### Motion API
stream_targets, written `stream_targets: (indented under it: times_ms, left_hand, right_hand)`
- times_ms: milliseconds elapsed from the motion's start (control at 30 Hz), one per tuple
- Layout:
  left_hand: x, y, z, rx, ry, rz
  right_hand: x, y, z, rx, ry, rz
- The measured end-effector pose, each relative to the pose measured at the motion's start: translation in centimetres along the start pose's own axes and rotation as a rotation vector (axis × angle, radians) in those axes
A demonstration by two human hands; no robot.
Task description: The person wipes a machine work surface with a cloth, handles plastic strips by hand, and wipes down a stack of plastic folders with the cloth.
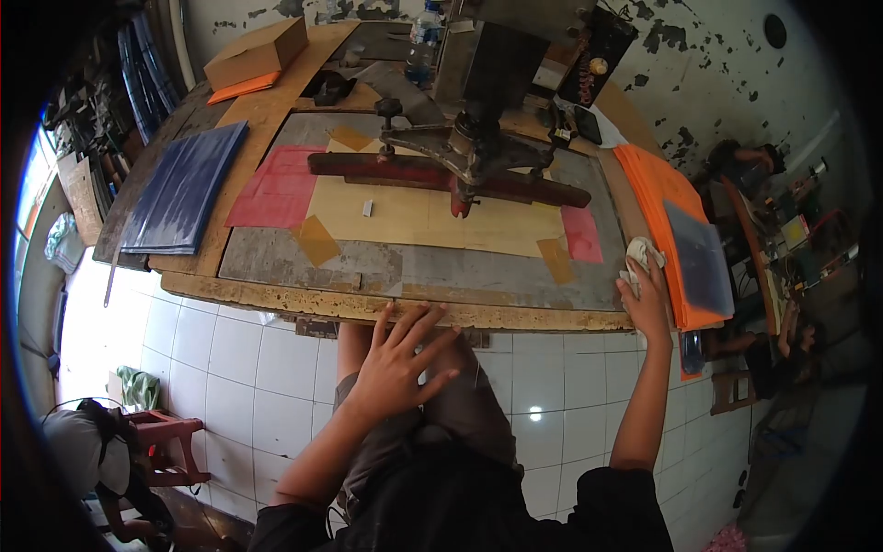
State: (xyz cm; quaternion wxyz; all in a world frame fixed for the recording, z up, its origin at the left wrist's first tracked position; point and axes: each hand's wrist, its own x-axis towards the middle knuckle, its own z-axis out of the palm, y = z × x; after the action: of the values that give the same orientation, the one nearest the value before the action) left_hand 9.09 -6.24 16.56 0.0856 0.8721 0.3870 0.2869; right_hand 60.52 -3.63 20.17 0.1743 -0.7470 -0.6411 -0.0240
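My left hand is at the front edge of the wooden worktable, fingers spread and holding nothing. At the table's right side, my right hand has its fingers around a crumpled whitish cloth. Between the hands, a grey metal plate carries a pale yellow sheet with pink pieces at its ends and brown tape on its edges. A small white piece lies on the yellow sheet. Over it hangs a press head with a dark red bar.
Beside my right hand is a stack of orange sheets with clear plastic on top. Dark blue plastic sheets lie at the left. A cardboard box and a water bottle stand behind. Other people sit at both sides.
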Motion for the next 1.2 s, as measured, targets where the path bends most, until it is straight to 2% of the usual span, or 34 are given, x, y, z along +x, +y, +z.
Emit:
stream_targets:
  times_ms: [167, 267, 367, 467, 533, 600, 667, 767, 867, 967, 1133, 1200]
  left_hand:
    - [0.9, 0.2, 1.0, 0.005, -0.021, 0.112]
    - [1.9, 0.8, 1.6, -0.016, -0.051, 0.122]
    - [2.6, 1.6, 1.9, 0.016, -0.086, 0.113]
    - [2.9, 2.1, 2.5, 0.010, -0.069, 0.109]
    - [3.2, 2.5, 2.6, 0.006, -0.072, 0.112]
    - [3.3, 2.7, 2.6, -0.012, -0.089, 0.126]
    - [3.4, 2.2, 2.5, -0.039, -0.105, 0.144]
    - [2.6, 0.7, 2.2, -0.027, -0.046, 0.095]
    - [2.4, 0.2, 1.9, 0.021, -0.023, 0.081]
    - [2.3, 0.1, 2.6, 0.024, -0.008, 0.064]
    - [2.2, 0.1, 3.3, 0.024, 0.030, 0.055]
    - [2.1, 0.1, 3.4, 0.030, 0.024, 0.054]
  right_hand:
    - [0.0, -1.0, 1.2, 0.065, 0.259, 0.133]
    - [0.8, 2.1, 2.0, -0.004, 0.195, 0.086]
    - [1.3, 0.0, 0.4, 0.108, 0.182, 0.202]
    - [0.0, -6.5, -1.4, 0.307, 0.412, 0.010]
    - [-2.1, -12.5, -0.5, 0.516, 0.461, -0.179]
    - [-4.4, -17.0, 0.8, 0.260, 0.233, -0.429]
    - [-5.5, -20.1, 1.6, 0.142, -0.102, -0.528]
    - [-5.5, -21.3, 2.8, 0.217, 0.090, -0.546]
    - [-4.5, -21.1, 2.6, 0.355, 0.025, -0.558]
    - [-3.7, -19.7, 3.2, 0.508, -0.127, -0.467]
    - [-0.4, -16.2, 0.3, 1.081, -0.112, 0.017]
    - [0.8, -14.2, -1.8, 1.353, -0.286, 0.135]
